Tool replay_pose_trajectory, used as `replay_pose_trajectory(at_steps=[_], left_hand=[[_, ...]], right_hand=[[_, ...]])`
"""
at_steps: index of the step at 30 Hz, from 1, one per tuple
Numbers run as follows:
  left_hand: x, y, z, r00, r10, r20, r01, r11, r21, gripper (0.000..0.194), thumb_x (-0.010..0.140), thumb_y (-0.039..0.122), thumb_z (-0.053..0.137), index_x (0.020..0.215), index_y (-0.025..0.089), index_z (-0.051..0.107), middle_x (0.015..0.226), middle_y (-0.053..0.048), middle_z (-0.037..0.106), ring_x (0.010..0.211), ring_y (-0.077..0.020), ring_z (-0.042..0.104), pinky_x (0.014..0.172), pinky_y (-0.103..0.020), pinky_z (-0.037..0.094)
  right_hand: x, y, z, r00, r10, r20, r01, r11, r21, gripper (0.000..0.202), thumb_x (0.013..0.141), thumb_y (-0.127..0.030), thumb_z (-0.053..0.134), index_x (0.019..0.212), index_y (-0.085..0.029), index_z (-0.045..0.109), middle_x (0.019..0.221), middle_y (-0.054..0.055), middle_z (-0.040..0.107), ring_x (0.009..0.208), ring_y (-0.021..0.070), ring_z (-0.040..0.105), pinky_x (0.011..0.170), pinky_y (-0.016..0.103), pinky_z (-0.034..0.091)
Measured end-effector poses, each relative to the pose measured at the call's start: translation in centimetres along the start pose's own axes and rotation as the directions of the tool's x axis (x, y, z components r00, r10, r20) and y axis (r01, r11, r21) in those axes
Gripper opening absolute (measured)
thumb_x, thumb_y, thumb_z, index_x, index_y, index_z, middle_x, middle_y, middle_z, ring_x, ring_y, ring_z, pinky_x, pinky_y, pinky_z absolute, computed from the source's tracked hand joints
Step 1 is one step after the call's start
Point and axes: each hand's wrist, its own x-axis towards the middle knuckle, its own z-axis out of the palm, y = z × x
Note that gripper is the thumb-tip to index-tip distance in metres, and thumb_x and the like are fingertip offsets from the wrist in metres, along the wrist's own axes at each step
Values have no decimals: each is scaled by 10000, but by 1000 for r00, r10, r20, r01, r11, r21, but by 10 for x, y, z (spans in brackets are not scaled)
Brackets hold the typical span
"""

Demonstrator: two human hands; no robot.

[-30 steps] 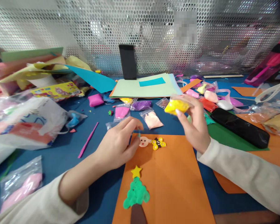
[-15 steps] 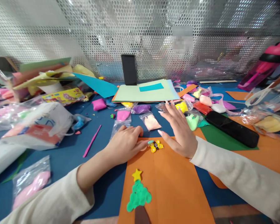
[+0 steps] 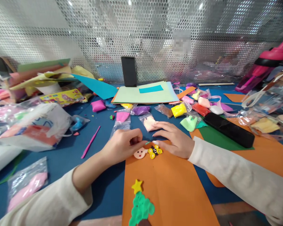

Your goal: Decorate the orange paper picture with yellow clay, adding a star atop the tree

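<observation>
My left hand [image 3: 122, 145] is closed, its fingers curled in and the thumb stretched to the right. At its thumb tip shows a small teal piece [image 3: 147, 143], too small to identify surely. Under that thumb lies a pale round clay face [image 3: 140, 153] with dark eyes and a red mouth. Beside it sits a yellow-and-black clay bee [image 3: 155, 152]. My right hand [image 3: 175, 140] is open, fingers spread, its thumb just above the bee and its fingertips near a bag of peach clay [image 3: 149, 122]. Lower on the orange sheet [image 3: 176, 188] are a green clay tree [image 3: 141, 207] and yellow star [image 3: 137, 186].
A pink modelling tool [image 3: 91, 142] lies left. Clay packets, including a yellow one [image 3: 178, 110], spread behind my hands. A black case [image 3: 228, 129] rests right, a pink bottle [image 3: 261, 66] beyond. Paper sheets [image 3: 132, 94] lie before an upright black phone [image 3: 129, 71].
My right hand has lowered toward the left one, its fingers now less raised. The left hand has shifted slightly left, and the clay face has come into view below its thumb.
</observation>
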Motion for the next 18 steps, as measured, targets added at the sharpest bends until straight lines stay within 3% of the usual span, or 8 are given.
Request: replay_pose_trajectory(at_steps=[4,9,11,13,16,18], left_hand=[[0,-5,0,990,30,-139,-27,999,22,208,862,296,524,694,185,471,552,57,497,476,-59,440,479,-158,362],[2,-7,-7,969,130,-211,-116,990,79,144,865,220,498,728,179,518,644,10,553,612,-105,498,589,-223,394],[1,-5,-12,966,190,-177,-179,981,80,125,849,196,497,731,176,533,645,2,561,618,-116,489,598,-242,392],[-2,-3,-17,969,235,-72,-232,971,50,90,833,189,505,764,173,559,675,-11,579,627,-124,485,599,-251,397],[-8,-1,-19,967,243,77,-244,970,6,108,830,204,511,901,173,587,800,-37,611,705,-139,519,637,-251,434],[-11,-1,-19,967,229,107,-232,973,10,152,836,224,521,969,183,580,874,-42,616,768,-145,543,674,-244,455]], right_hand=[[-1,4,2,999,-20,31,21,999,-26,274,923,-259,438,1035,-113,642,1238,157,570,1236,263,463,1011,447,416],[-2,6,4,1000,-16,22,18,996,-82,336,881,-97,374,1139,-101,589,1272,164,528,1229,247,456,998,429,420],[-2,5,3,1000,-16,2,16,997,-75,304,888,-142,405,1128,-118,591,1258,152,540,1219,239,462,1000,421,414],[-2,3,1,999,-36,-3,36,998,-45,278,884,-226,471,1113,-133,598,1243,138,560,1221,234,463,1011,412,399],[-2,0,-2,994,-90,65,90,996,-7,361,852,-343,558,1148,-140,599,1294,135,538,1264,237,430,1036,407,363],[-2,-1,-2,984,-121,130,124,992,-14,434,840,-419,580,1182,-152,596,1354,139,491,1293,249,400,1043,420,341]])
